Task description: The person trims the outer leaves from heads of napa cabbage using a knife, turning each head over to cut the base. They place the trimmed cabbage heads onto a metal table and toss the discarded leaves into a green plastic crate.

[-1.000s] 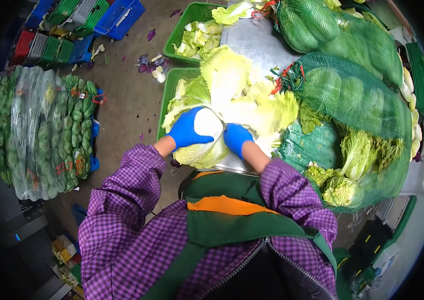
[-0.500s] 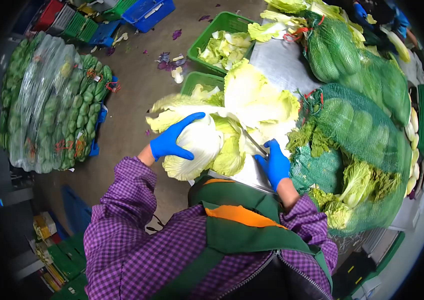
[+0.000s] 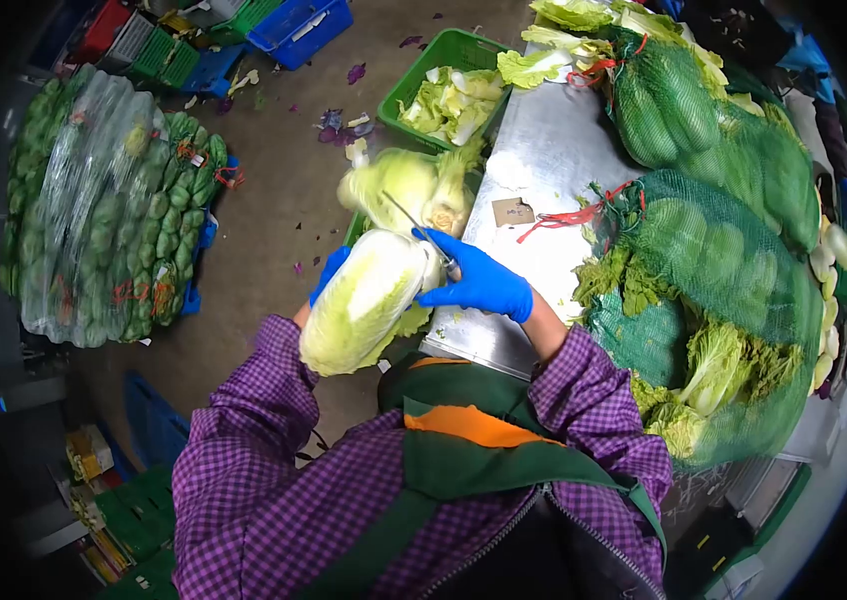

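My left hand [image 3: 330,274], in a blue glove, holds a napa cabbage [image 3: 362,300] from its left side. Most of that hand's fingers are hidden behind the cabbage. In my blue-gloved right hand [image 3: 479,284] is a knife [image 3: 406,213], its thin blade pointing up and left. The right fingers are close to the cabbage's pale stem end. Just beyond, blurred loose cabbage leaves [image 3: 396,188] are over a green crate that they largely cover.
A metal table [image 3: 544,160] stands to the right, with a cardboard piece [image 3: 513,211] and green mesh bags [image 3: 709,240] of cabbages on it. Another green crate [image 3: 399,125] holds leaves. Wrapped cabbage bags [image 3: 109,210] are stacked at left. Purple scraps [image 3: 332,122] litter the floor.
The large outer leaves have left the table and are now over the near crate. My right hand and knife have moved left to the cabbage, which has been turned.
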A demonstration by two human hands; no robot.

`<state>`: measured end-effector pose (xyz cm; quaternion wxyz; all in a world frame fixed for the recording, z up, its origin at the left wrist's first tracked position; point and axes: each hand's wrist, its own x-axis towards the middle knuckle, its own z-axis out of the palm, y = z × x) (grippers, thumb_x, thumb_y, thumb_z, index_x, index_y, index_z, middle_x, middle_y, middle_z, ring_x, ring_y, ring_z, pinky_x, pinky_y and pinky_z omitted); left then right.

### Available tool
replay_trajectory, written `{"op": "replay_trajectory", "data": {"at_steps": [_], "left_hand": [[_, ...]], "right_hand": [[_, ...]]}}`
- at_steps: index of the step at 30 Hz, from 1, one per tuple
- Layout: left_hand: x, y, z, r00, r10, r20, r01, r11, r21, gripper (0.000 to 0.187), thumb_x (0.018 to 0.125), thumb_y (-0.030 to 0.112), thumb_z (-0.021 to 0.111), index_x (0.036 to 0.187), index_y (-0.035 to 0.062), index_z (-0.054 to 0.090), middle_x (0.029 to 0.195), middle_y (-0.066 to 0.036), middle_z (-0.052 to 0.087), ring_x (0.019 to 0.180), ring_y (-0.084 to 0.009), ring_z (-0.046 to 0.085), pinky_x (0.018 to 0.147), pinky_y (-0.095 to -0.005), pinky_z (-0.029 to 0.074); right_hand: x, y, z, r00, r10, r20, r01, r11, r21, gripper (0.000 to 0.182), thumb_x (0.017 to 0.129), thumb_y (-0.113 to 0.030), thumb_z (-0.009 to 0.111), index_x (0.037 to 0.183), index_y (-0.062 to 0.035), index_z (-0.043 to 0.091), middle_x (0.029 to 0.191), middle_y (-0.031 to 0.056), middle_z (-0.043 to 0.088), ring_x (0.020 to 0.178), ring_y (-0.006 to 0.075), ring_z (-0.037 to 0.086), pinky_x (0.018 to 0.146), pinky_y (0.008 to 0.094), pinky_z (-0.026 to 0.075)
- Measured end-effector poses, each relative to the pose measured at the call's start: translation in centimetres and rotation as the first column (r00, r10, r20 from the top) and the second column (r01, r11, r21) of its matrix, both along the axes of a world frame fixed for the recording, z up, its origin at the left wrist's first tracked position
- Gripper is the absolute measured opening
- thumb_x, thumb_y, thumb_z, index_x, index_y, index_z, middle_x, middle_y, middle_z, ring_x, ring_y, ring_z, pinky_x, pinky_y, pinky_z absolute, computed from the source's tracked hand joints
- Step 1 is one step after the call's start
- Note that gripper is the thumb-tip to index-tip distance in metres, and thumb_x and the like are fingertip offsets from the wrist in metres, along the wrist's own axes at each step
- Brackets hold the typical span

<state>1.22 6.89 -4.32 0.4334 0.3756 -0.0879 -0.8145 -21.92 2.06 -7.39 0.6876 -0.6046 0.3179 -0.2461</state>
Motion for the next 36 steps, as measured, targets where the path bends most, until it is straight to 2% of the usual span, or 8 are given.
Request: {"op": "replay_trajectory", "data": {"at_steps": [4,7,12,15,18,19,22,36], "left_hand": [[0.4,0.1,1.0,0.983,-0.174,0.066,0.176,0.984,-0.029,0.042,0.094,0.022,0.053,0.129,0.0005,0.046,0.114,-0.023,0.059,0.094,-0.0294,0.064,0.078,-0.0346,0.056],[1.7,1.0,-2.1,0.983,-0.153,-0.097,0.154,0.988,0.005,0.052,0.094,0.034,0.051,0.133,0.0008,0.042,0.12,-0.026,0.054,0.098,-0.0337,0.062,0.077,-0.0374,0.056],[-1.2,0.7,3.1,0.997,-0.059,-0.059,0.055,0.996,-0.067,0.048,0.095,0.025,0.051,0.133,-0.0021,0.041,0.122,-0.026,0.054,0.099,-0.0327,0.063,0.077,-0.0373,0.057],[-2.0,-1.0,1.9,0.629,0.061,-0.775,0.277,0.914,0.296,0.07,0.095,0.051,0.037,0.147,0.0098,0.016,0.145,-0.029,0.023,0.123,-0.0447,0.04,0.093,-0.0512,0.047],[-4.1,-1.3,1.4,0.928,-0.367,-0.061,0.356,0.924,-0.141,0.066,0.096,0.049,0.034,0.147,0.0092,0.018,0.147,-0.022,0.025,0.128,-0.0432,0.035,0.101,-0.0548,0.038],[-3.9,-1.7,1.6,0.819,-0.378,-0.432,0.414,0.91,-0.01,0.062,0.098,0.046,0.031,0.146,0.008,0.02,0.147,-0.016,0.028,0.131,-0.0358,0.036,0.108,-0.0511,0.03],[-6.3,-2.7,0.2,0.991,-0.102,-0.088,0.086,0.982,-0.17,0.065,0.097,0.049,0.03,0.145,0.0071,0.021,0.147,-0.016,0.029,0.133,-0.0291,0.034,0.109,-0.0471,0.031],[-8.4,-1.8,-2.7,0.969,-0.126,-0.212,0.044,0.935,-0.353,0.082,0.087,0.051,0.055,0.145,0.0052,0.021,0.146,-0.015,0.032,0.134,-0.0307,0.033,0.111,-0.0467,0.028]], "right_hand": [[1.0,-0.1,-3.9,0.987,-0.159,-0.035,0.146,0.959,-0.245,0.043,0.075,-0.021,0.074,0.11,-0.0008,0.058,0.085,0.0098,0.065,0.075,0.0164,0.061,0.071,0.0293,0.05],[0.6,-1.1,-5.8,0.837,-0.534,-0.12,0.547,0.809,0.214,0.042,0.077,-0.022,0.072,0.109,-0.0001,0.058,0.071,0.0024,0.059,0.05,0.0085,0.052,0.044,0.0235,0.042],[-2.7,-0.7,-4.0,0.871,-0.472,-0.134,0.475,0.88,-0.013,0.085,0.073,-0.025,0.078,0.141,-0.0003,0.032,0.133,0.0164,0.049,0.12,0.0231,0.049,0.099,0.0343,0.041],[-2.7,0.2,0.4,0.959,-0.263,0.109,0.275,0.955,-0.114,0.094,0.067,-0.017,0.081,0.143,-0.0031,0.029,0.144,0.012,0.039,0.132,0.0222,0.037,0.108,0.0353,0.03],[-2.8,0.9,0.5,0.959,-0.268,0.098,0.282,0.938,-0.2,0.08,0.072,-0.016,0.077,0.14,-0.0056,0.037,0.132,0.0104,0.051,0.11,0.0191,0.055,0.093,0.0317,0.045],[-3.1,1.5,0.3,0.956,-0.277,0.098,0.292,0.934,-0.206,0.08,0.072,-0.016,0.077,0.14,-0.0056,0.037,0.132,0.0104,0.051,0.11,0.0191,0.055,0.093,0.0317,0.045],[-2.6,3.9,-0.4,0.882,-0.46,0.106,0.419,0.866,0.273,0.061,0.081,-0.022,0.071,0.133,-0.0025,0.045,0.097,0.0053,0.062,0.057,0.0044,0.051,0.047,0.0202,0.043],[-4.9,5.4,1.6,0.659,-0.743,0.121,0.669,0.652,0.358,0.043,0.089,-0.021,0.062,0.122,0.005,0.051,0.081,0.0055,0.06,0.05,0.0072,0.05,0.044,0.0222,0.043]]}}
